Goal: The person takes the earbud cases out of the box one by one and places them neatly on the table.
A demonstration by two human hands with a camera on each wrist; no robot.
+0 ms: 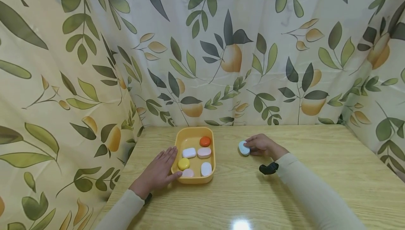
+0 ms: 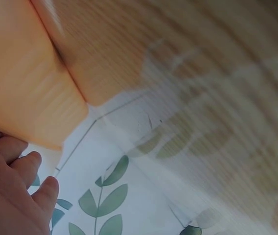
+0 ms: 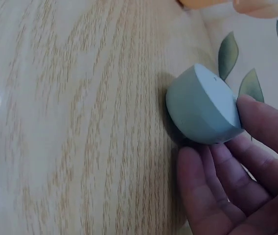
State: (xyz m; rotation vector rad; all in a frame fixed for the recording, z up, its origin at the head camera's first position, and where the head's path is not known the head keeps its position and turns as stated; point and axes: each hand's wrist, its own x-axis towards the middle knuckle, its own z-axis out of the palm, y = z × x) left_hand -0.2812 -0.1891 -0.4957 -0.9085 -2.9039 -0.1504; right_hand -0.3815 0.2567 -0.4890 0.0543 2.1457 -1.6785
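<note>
Between the thumb and fingers of my right hand (image 1: 261, 144) is a light blue bar of soap (image 1: 244, 148), rounded at the edges. In the right wrist view the soap (image 3: 202, 107) is tilted close to the wood; I cannot tell whether it touches. My left hand (image 1: 161, 169) rests against the left side of a yellow-orange plastic tub (image 1: 194, 180), fingers extended along the rim, thumb at the near corner. Inside lie a red soap (image 1: 205, 141), a yellow one (image 1: 183, 164), white ones (image 1: 189, 152) and pink ones (image 1: 204, 152).
A light wood table (image 1: 227, 195) carries the tub and hands. Behind it and at both sides hangs a curtain (image 1: 221, 93) printed with leaves and fruit. Each wrist wears a black band (image 1: 269, 168). Glare shows near the table's front.
</note>
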